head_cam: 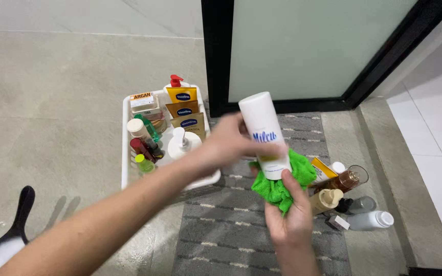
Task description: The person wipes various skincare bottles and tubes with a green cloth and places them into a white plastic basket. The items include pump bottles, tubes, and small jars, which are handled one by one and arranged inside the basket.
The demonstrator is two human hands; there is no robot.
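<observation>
Head view, looking down over a doorway mat: you hold a white bottle (263, 134) up in front of you, its long axis close to upright and leaning a little to the left at the top, rounded end up. Your left hand (229, 142), blurred by motion, wraps around the bottle's middle from the left side, fingers closed on it. Your right hand (288, 213) comes up from below, closed on a bright green cloth (281, 180) that is bunched against the bottle's lower end, so the cloth sits directly under and around the base while the left hand grips above it. Both hands touch the bottle or what is pressed to it; the left has the fuller hold on the body. Below lies a grey striped mat (231, 225). To the left, a white basket (126, 148) on the tiled floor holds pump bottles, tubes and small jars standing close together. To the right of the cloth, a loose cluster of bottles (351, 197) lies on the mat's edge, several on their sides. Behind stands a black-framed frosted glass door (303, 46).
</observation>
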